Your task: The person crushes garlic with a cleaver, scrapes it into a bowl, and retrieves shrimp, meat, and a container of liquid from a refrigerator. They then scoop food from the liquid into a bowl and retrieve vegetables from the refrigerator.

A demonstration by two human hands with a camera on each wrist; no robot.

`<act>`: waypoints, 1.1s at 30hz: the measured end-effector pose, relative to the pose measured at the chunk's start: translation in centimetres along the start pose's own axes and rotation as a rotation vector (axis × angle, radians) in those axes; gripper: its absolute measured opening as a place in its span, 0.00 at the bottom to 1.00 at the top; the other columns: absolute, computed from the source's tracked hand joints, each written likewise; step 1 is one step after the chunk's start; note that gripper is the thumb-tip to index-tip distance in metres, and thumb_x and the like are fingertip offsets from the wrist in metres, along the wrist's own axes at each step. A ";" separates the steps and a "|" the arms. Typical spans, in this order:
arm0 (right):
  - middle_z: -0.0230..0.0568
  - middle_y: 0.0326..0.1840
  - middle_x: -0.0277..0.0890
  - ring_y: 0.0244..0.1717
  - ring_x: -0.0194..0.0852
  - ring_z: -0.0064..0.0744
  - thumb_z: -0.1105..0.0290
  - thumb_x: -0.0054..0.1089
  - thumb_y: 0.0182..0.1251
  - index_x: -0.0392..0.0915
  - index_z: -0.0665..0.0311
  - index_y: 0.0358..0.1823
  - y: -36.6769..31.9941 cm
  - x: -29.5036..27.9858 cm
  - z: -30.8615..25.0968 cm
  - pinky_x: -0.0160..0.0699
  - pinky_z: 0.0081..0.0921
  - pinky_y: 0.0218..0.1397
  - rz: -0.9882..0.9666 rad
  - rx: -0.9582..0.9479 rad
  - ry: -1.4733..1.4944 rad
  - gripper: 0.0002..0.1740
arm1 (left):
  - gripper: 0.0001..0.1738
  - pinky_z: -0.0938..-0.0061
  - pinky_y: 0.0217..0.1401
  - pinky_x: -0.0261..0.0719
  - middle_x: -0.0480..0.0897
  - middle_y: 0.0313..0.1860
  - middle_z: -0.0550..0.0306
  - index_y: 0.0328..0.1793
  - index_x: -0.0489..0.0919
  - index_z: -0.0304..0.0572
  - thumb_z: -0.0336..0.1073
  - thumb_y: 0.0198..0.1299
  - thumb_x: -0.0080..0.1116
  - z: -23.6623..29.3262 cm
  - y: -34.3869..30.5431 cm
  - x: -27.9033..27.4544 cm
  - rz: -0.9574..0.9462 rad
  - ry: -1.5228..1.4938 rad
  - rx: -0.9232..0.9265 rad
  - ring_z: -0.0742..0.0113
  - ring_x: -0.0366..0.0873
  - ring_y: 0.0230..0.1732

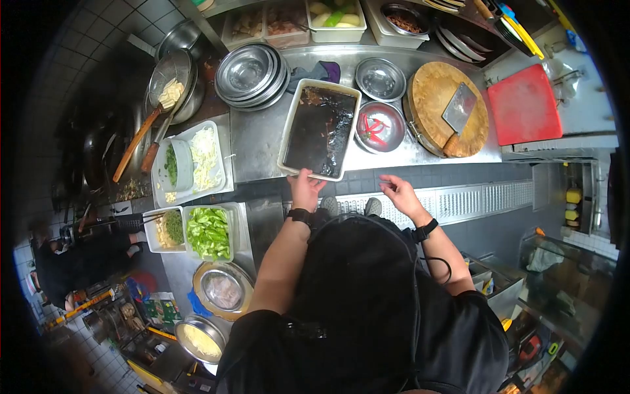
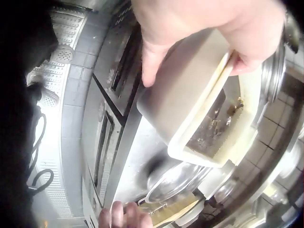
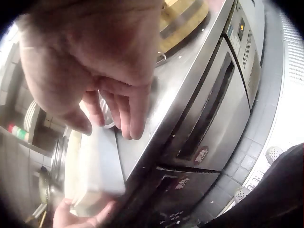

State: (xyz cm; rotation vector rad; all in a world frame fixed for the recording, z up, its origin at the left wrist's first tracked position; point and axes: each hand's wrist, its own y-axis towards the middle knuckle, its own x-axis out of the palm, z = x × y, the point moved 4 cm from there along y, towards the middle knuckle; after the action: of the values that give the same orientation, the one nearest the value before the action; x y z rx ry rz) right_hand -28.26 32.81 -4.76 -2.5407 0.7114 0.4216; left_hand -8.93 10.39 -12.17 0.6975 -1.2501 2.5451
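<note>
At the counter's front edge is a white rectangular tub point(image 1: 289, 125) of dark liquid point(image 1: 320, 134) with brown bits floating near its far end. My left hand point(image 1: 304, 192) grips its near rim. In the left wrist view, the thumb point(image 2: 150, 71) lies along the tub's outer wall and the fingers curl over the rim. Right of the tub, my right hand point(image 1: 401, 196) is held in the air, fingers relaxed and holding nothing. The right wrist view shows its loosely bent fingers point(image 3: 137, 111) above the tub's corner. A steel bowl point(image 1: 396, 134) with red chillies point(image 1: 374, 131) sits beside the tub.
Stacked steel bowls point(image 1: 246, 73) stand left of the tub. To the right are a round chopping block point(image 1: 426, 85) with a cleaver point(image 1: 460, 108), then a red board point(image 1: 525, 108). Trays of cut greens point(image 1: 209, 231) line the left side. Another person point(image 1: 85, 259) is at far left.
</note>
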 end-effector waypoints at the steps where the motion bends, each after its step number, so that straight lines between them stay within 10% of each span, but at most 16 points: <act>1: 0.46 0.48 0.84 0.48 0.84 0.31 0.71 0.62 0.69 0.78 0.66 0.61 0.4 0.1 -0.1 0.82 0.28 0.51 0.002 0.000 -0.002 0.20 | 0.36 0.41 0.55 0.80 0.69 0.55 0.43 0.69 0.52 0.43 0.31 0.58 0.59 0.0 0.1 -0.2 -0.002 -0.001 -0.002 0.45 0.76 0.52; 13: 0.40 0.47 0.84 0.43 0.81 0.24 0.70 0.59 0.72 0.74 0.69 0.65 4.9 2.5 -0.9 0.80 0.23 0.49 -0.033 -0.019 0.423 0.22 | 0.29 0.42 0.53 0.79 0.72 0.54 0.49 0.67 0.57 0.53 0.37 0.62 0.54 3.7 -0.1 -5.1 -0.052 0.102 0.006 0.47 0.78 0.52; 19: 0.44 0.52 0.81 0.49 0.80 0.26 0.65 0.55 0.76 0.70 0.73 0.67 8.7 2.6 -1.1 0.80 0.24 0.51 0.033 -0.025 0.252 0.24 | 0.10 0.56 0.43 0.82 0.80 0.35 0.63 0.47 0.72 0.54 0.43 0.64 0.58 9.1 0.4 -8.8 -0.002 0.300 0.042 0.64 0.82 0.40; 24: 0.44 0.49 0.82 0.46 0.80 0.29 0.64 0.54 0.75 0.71 0.75 0.66 11.8 4.1 -4.5 0.78 0.24 0.53 0.075 0.060 0.402 0.25 | 0.37 0.48 0.64 0.74 0.80 0.52 0.47 0.62 0.67 0.44 0.69 0.65 0.53 7.7 -2.8 -10.8 0.001 -0.127 0.090 0.50 0.77 0.58; 33: 0.44 0.42 0.80 0.42 0.82 0.33 0.71 0.50 0.69 0.77 0.76 0.50 11.1 4.6 -4.8 0.83 0.28 0.52 -0.125 0.244 0.575 0.16 | 0.18 0.47 0.72 0.67 0.75 0.59 0.59 0.56 0.71 0.48 0.44 0.68 0.63 1.2 -1.3 -8.6 -0.088 -0.297 0.026 0.62 0.68 0.67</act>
State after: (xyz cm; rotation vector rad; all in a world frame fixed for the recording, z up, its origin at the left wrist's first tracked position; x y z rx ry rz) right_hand -29.84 20.13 -6.46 -2.4541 0.7371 -0.4338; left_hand -0.63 10.33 -15.00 1.1436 -1.2407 2.4548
